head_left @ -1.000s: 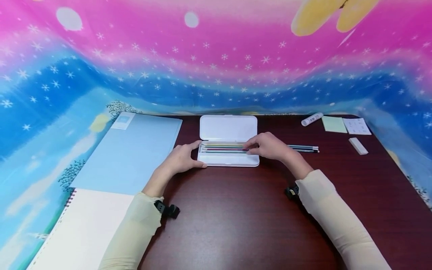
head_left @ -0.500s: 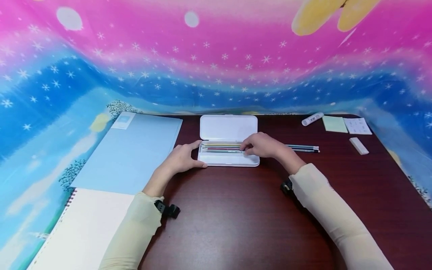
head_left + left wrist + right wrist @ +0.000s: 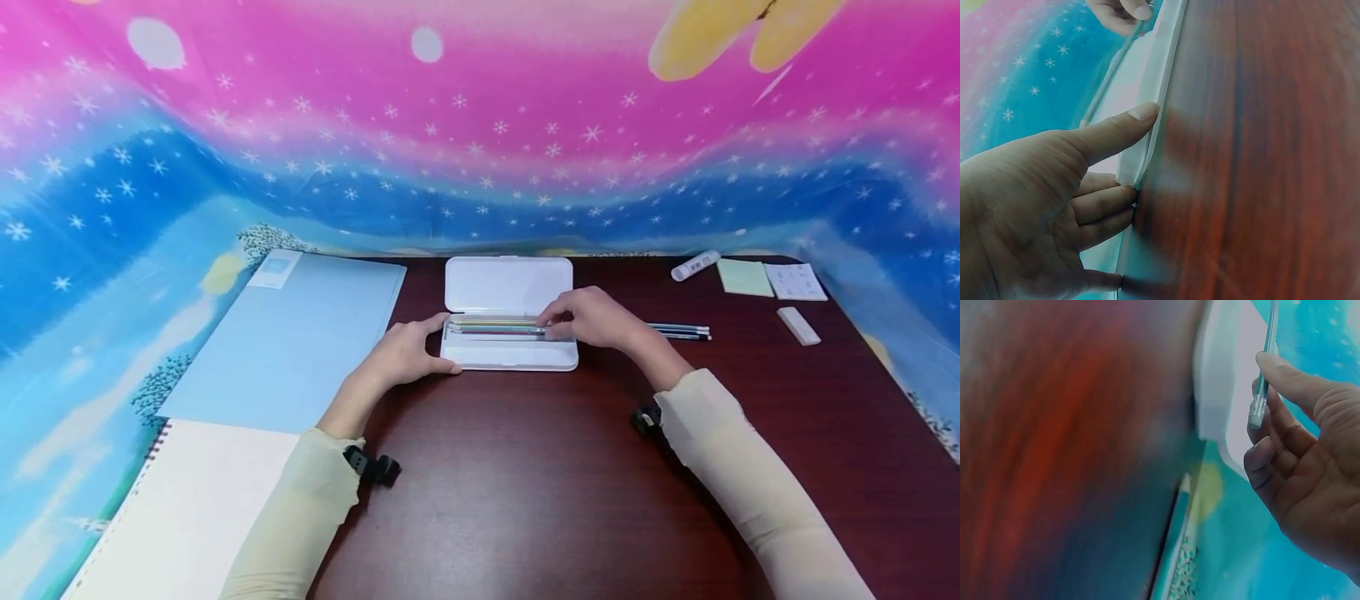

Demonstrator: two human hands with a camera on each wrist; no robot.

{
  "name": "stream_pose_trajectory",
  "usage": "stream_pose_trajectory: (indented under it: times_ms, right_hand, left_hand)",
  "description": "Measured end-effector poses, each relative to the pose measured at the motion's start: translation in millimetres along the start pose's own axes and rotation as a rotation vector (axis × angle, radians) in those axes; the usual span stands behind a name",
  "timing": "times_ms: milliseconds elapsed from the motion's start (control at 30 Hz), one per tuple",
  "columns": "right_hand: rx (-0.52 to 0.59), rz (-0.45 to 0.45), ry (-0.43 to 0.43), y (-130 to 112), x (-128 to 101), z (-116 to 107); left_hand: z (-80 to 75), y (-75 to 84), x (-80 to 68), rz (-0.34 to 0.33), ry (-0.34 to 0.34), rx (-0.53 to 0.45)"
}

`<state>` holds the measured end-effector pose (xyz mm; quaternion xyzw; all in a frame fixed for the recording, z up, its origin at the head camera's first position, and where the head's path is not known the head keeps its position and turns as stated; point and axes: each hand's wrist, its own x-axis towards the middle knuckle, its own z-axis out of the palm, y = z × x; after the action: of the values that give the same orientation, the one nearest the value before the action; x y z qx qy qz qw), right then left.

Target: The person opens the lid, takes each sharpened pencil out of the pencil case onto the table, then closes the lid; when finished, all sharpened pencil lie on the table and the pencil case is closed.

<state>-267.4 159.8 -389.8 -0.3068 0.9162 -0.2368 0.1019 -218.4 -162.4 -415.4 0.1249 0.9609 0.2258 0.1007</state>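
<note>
A white pencil case (image 3: 517, 357) lies open on the table, its lid (image 3: 508, 283) folded back. Several pencils (image 3: 495, 323) lie lengthwise inside. My left hand (image 3: 401, 352) holds the case at its left end, thumb at the front edge and index finger near the back corner. In the right wrist view, my right hand (image 3: 1310, 437) pinches a green pencil (image 3: 1270, 331) near its eraser end between thumb and fingers. The left wrist view shows this pencil (image 3: 1110, 78) slanting above the case. My right hand (image 3: 596, 318) hides the case's right end in the head view.
More pencils (image 3: 682, 331) lie on the table right of the case. Farther right are a glue stick (image 3: 695, 266), green sticky notes (image 3: 744, 277), a white printed pad (image 3: 795, 282) and a white eraser (image 3: 798, 326). A blue folder (image 3: 300, 342) and spiral notebook (image 3: 195, 500) lie left.
My right hand shifted slightly left along the pencils, then slightly up and right with the front pencil, which now looks raised. My left hand stays on the case.
</note>
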Motion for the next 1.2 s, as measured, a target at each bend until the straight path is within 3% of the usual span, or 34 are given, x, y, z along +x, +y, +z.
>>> stream_pose_trajectory:
  times_ms: [500,1033,1200]
  right_hand:
    - [0.012,0.068,0.16,29.9,-38.3,-32.2]
    - [0.018,0.196,0.19,64.3,-84.4,-51.0]
    - [0.091,0.271,0.173,78.2,-100.8,-56.6]
  left_hand:
    - [-0.8,0.2,-0.7,-0.007,0.003,-0.002]
    - [0.6,0.0,0.1,-0.006,-0.006,-0.002]
    - [0.1,0.4,-0.3,-0.002,-0.006,-0.005]
